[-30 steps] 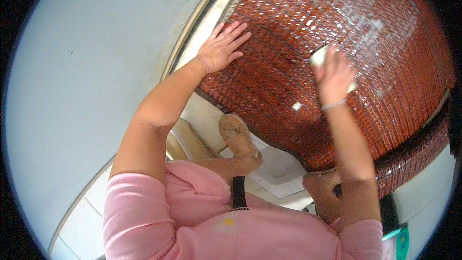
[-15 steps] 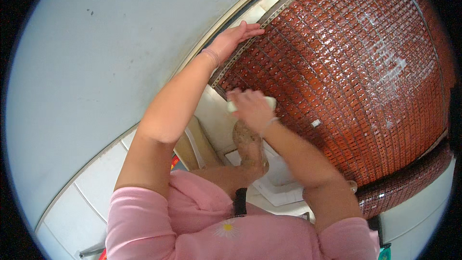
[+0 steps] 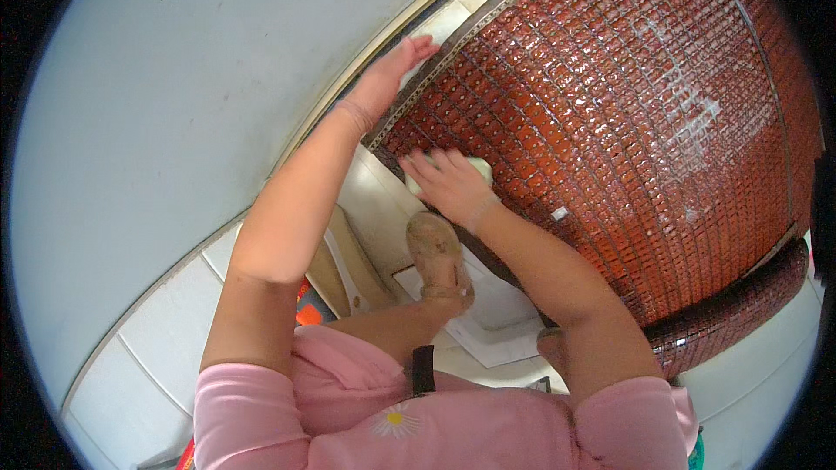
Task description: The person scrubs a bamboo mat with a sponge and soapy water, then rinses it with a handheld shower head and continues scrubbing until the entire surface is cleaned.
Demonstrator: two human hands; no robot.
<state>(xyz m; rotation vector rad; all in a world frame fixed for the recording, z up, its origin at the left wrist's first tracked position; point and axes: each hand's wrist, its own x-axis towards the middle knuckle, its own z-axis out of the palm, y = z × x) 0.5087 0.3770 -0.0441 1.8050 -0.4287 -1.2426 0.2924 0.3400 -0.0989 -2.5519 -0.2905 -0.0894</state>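
A wet, glossy reddish-brown mat of small linked tiles with a braided border spreads across the right side. My right hand lies over a pale greenish-white block near the mat's left corner, fingers bent over it and pressing it to the mat. Whether the block is a brush, a sponge or soap, I cannot tell, since the hand covers most of it. My left hand is beside the mat's upper-left border, fingers stretched out and holding nothing.
A pale grey wall rises on the left. The mat's lower end curves over. A white basin-like recess lies below my right forearm, beside my foot. A small white piece sits on the mat. Whitish streaks show farther right.
The view has shifted a little. My left fingertips have drawn back left from over the mat's border. My right hand, with the block, stays near the same corner, its fingers more spread.
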